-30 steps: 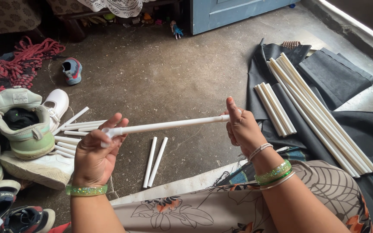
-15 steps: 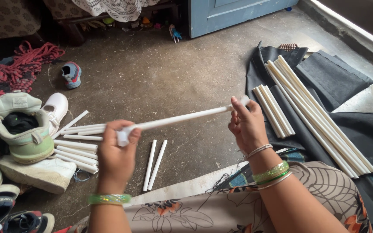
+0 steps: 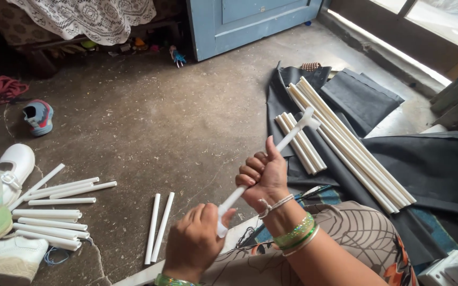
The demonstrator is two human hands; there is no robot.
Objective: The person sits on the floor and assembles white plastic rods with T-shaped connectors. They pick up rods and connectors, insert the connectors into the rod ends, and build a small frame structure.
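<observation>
A thin white rod (image 3: 271, 159) slants up from lower left to upper right above the concrete floor (image 3: 149, 132), with a small cross-shaped piece at its upper tip. The right hand (image 3: 263, 177) is wrapped around the rod's middle in a closed fist, thumb pointing up along it. The left hand (image 3: 194, 243) pinches the rod's lower end, fingers curled tight around it. Just left of the rod's lower end, two short white rods (image 3: 157, 228) lie side by side on the floor. Farther left of the rod lies a loose pile of short white rods (image 3: 54, 212), beside white shoes (image 3: 11, 169). To the right of the rod, long white rods (image 3: 345, 143) rest on black cloth (image 3: 425, 164).
</observation>
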